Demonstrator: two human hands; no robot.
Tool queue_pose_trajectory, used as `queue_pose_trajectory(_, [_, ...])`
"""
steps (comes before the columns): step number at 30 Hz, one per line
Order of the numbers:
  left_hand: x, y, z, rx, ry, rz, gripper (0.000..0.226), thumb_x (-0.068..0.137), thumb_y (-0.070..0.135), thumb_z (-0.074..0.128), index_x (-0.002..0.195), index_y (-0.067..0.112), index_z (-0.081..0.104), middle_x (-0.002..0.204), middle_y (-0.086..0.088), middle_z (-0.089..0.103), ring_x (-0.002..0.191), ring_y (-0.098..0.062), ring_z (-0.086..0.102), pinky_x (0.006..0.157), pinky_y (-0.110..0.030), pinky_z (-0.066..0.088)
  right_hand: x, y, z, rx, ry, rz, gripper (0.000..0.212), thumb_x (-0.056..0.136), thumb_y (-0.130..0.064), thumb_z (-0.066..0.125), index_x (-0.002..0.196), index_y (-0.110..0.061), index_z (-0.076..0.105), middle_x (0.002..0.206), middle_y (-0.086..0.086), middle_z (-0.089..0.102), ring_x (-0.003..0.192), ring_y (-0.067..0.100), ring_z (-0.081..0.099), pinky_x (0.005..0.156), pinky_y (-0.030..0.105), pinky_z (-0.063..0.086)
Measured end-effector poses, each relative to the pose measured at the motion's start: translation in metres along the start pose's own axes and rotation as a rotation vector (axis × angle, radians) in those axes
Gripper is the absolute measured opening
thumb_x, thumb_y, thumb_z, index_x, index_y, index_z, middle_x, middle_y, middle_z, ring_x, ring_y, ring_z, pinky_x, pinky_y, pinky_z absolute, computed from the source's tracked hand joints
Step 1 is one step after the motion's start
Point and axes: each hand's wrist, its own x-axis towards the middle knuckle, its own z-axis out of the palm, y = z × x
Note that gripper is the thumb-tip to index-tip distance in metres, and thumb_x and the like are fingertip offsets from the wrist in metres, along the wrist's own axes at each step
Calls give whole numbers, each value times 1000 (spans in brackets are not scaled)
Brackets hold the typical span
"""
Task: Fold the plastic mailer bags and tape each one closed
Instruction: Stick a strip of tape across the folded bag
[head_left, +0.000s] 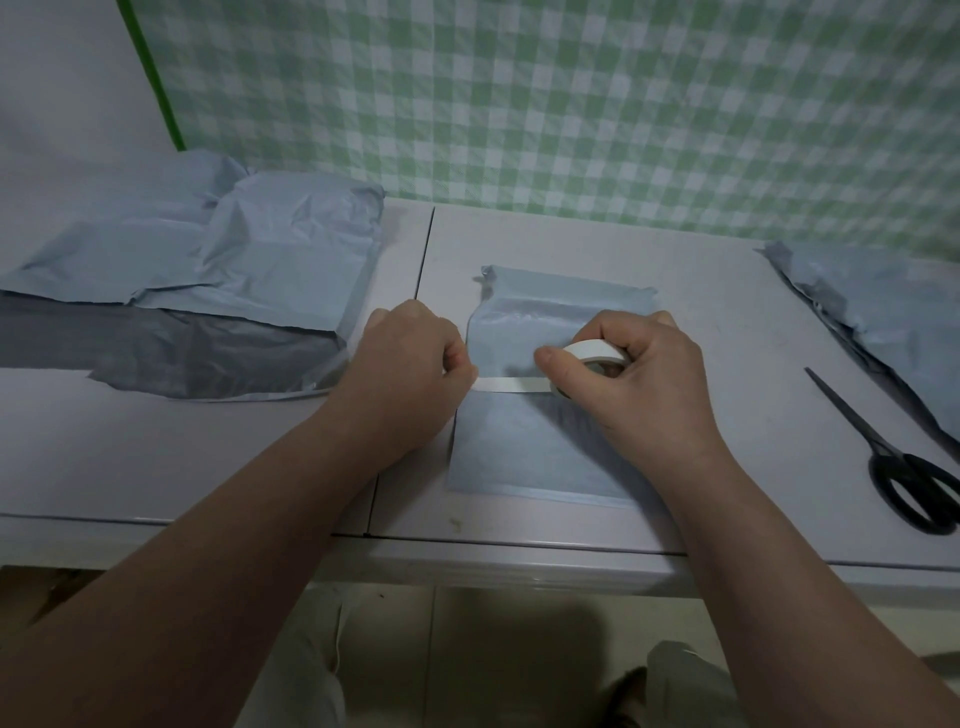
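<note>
A folded blue-grey mailer bag lies flat on the white table in front of me. My right hand grips a white tape roll just above the bag's middle. A strip of tape runs from the roll leftward across the bag. My left hand pinches the free end of that strip at the bag's left edge.
A pile of blue-grey and dark grey mailer bags covers the table's left side. More bags lie at the far right. Black scissors rest near the right front edge. A green checked cloth hangs behind.
</note>
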Motion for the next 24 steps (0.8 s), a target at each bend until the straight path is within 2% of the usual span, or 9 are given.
queue_pose_trajectory(4, [-2,0,1,-23,48,-38,16,82,11,63,82,15,47,77,8,41,82,-17,38,74,-23,21,0,0,0,-7,-16,9,25,73,-33,76,57,-22,60,59,-25,55,81,3,43,65,10,35])
queue_pose_trajectory(7, [-1,-5,5,-23,64,-47,20,80,-1,57,84,15,44,82,-1,46,82,-22,43,70,-25,24,-1,-1,1,-17,-17,10,26,74,-34,75,57,-23,59,59,-25,55,82,3,44,64,9,34])
queue_pose_trajectory(11, [-5,-2,2,-51,199,-84,21,84,-6,47,89,9,60,84,-7,57,78,-20,49,65,-19,26,0,-1,1,-6,-31,7,25,75,-32,75,59,-21,59,59,-28,54,83,4,43,65,9,35])
queue_pose_trajectory(14, [-17,14,0,-42,196,-5,25,87,2,47,101,4,67,96,-12,68,90,-28,60,75,-19,32,-1,-2,1,-9,-29,-8,26,75,-32,75,59,-20,59,59,-28,53,82,6,43,64,10,34])
queue_pose_trajectory(16, [-27,28,4,19,131,105,39,85,17,43,113,1,64,108,-15,68,100,-30,63,87,-24,33,0,-2,1,-16,-19,-25,26,75,-32,74,59,-20,59,59,-28,54,83,10,44,63,10,34])
queue_pose_trajectory(18, [-38,45,6,38,-85,86,52,89,29,36,132,3,49,130,-14,56,122,-27,51,100,-25,27,0,-2,2,-19,-9,-43,26,75,-32,74,60,-19,58,60,-29,54,83,13,44,63,10,33])
queue_pose_trajectory(20, [-46,51,13,110,-277,33,60,98,38,28,148,7,18,153,-9,26,143,-21,20,115,-31,12,0,-1,3,-5,-10,-43,25,76,-31,74,60,-18,59,61,-29,54,83,13,45,62,11,33])
queue_pose_trajectory(22, [-50,54,17,284,-342,15,67,99,45,22,150,11,-4,159,-6,1,146,-18,-2,117,-37,0,-1,-1,3,0,-16,-37,24,76,-31,74,61,-19,60,60,-28,54,82,11,46,61,11,33])
queue_pose_trajectory(24, [-50,54,18,346,-350,-7,70,98,49,17,149,11,-10,159,-7,-7,146,-18,-7,117,-41,-1,-1,0,3,7,-19,-24,25,74,-34,76,60,-21,59,55,-19,54,78,12,48,60,12,34])
